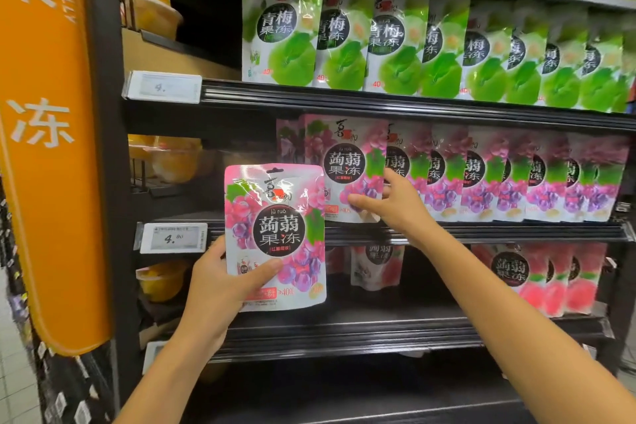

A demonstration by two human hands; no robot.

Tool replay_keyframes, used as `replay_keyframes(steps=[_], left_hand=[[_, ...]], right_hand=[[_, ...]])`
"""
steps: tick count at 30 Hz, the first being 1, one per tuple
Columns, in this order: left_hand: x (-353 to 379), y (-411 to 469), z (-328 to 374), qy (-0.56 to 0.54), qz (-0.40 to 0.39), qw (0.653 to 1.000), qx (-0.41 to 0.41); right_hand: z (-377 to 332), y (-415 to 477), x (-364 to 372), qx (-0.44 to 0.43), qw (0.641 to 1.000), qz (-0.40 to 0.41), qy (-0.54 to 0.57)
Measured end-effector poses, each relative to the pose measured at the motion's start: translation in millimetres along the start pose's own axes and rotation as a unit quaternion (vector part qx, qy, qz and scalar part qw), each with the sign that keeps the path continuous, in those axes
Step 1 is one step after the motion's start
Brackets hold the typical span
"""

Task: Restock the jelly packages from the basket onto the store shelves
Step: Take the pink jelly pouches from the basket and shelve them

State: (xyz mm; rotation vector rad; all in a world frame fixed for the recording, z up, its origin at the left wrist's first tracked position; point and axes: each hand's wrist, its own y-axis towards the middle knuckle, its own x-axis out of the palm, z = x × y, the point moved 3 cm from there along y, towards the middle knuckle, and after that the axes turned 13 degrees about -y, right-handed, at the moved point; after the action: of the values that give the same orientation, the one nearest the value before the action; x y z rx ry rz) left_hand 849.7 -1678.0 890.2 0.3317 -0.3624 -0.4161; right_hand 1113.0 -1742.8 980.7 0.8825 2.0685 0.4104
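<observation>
Dark store shelves fill the view ahead of me, with an orange jelly sign on the post to the left. Fingers of my left hand are clenched on a purple grape jelly pouch, thumb across its lower front, holding it upright in the air in front of the shelf edge, just left of the row. My right hand reaches to the middle shelf, thumb and fingers pinching the lower right edge of the front pouch standing at the left end of the purple grape row. That row runs rightward along the shelf. Above it stands a row of green plum pouches; below, pink peach pouches sit to the right. A price tag reading 4.90 hangs on the shelf rail beside my left hand, and yellow fruit cups sit further left.
</observation>
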Motion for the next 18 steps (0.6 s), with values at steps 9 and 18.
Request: replay_keyframes(steps=[9,18], left_hand=[[9.1,0.9,-10.8,-0.01,-0.003,1.0,-0.007],[10.3,2.1,-9.3,-0.007,-0.007,1.0,-0.007]], right_hand=[[5.4,-2.2,-9.6,0.011,0.989,0.088,-0.118],[6.1,-7.0,8.1,0.025,0.991,0.103,-0.082]])
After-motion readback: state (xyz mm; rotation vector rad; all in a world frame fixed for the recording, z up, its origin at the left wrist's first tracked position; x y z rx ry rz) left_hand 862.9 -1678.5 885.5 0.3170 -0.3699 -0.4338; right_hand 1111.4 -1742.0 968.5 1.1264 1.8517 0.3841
